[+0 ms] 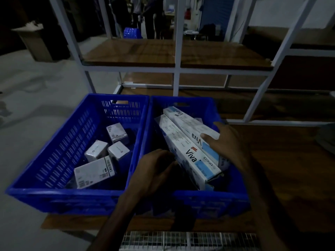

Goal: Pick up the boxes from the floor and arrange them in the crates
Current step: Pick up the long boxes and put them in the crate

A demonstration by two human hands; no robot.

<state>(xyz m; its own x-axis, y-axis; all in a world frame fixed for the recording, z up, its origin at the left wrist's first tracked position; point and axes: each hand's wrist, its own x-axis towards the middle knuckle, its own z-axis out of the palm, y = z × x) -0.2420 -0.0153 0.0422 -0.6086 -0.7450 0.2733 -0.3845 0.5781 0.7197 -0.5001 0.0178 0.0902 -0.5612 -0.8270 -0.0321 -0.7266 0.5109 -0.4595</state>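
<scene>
Settling long Viva boxes (188, 142) into right crate (208, 194), right hand (228, 142) clasping upper box, left hand (155, 169) curled against lower; best lowered flat, side by side.

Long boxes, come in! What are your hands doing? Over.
Both hands, left and right, gripping the long Viva boxes, tilted in the right crate. Small boxes in the left crate. Nothing blocking.
</scene>
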